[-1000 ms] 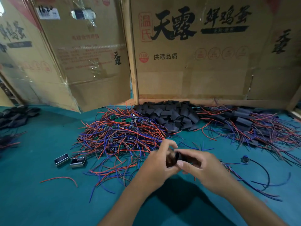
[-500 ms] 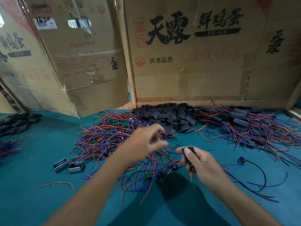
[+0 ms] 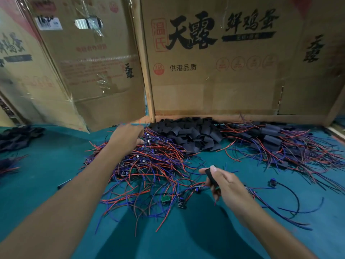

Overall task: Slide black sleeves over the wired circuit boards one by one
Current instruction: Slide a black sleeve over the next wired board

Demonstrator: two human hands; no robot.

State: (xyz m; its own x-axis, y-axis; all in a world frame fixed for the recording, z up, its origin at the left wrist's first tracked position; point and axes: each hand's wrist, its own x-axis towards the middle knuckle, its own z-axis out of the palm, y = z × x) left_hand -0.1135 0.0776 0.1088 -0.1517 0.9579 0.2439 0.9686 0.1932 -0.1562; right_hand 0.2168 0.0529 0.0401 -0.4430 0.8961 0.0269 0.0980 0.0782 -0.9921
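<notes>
1. My right hand (image 3: 226,186) pinches a short black tube sleeve (image 3: 211,178) between thumb and fingers, held just above the green felt-covered bench (image 3: 46,165). If that pinch flattens the soft sleeve, its mouth may close and the next board will not enter cleanly.

2. My left hand (image 3: 127,138) reaches over the far edge of the tangled heap of red and blue wired circuit boards (image 3: 149,169). I see the back of it only, so I cannot tell whether its grip is spread or already closed on a wire.

3. The wires cross one another thickly. Pulling one lead could drag several boards along, or tug hard on a solder joint.

4. A small green circuit board (image 3: 165,199) lies loose at the heap's near edge; a sweeping pull could carry it further out across the bench.

5. The pile of spare black sleeves (image 3: 190,135) touches the heap's far side, and the heap of already sleeved boards (image 3: 276,144) lies to the right. Dragged wires could mix finished pieces with bare ones.
</notes>
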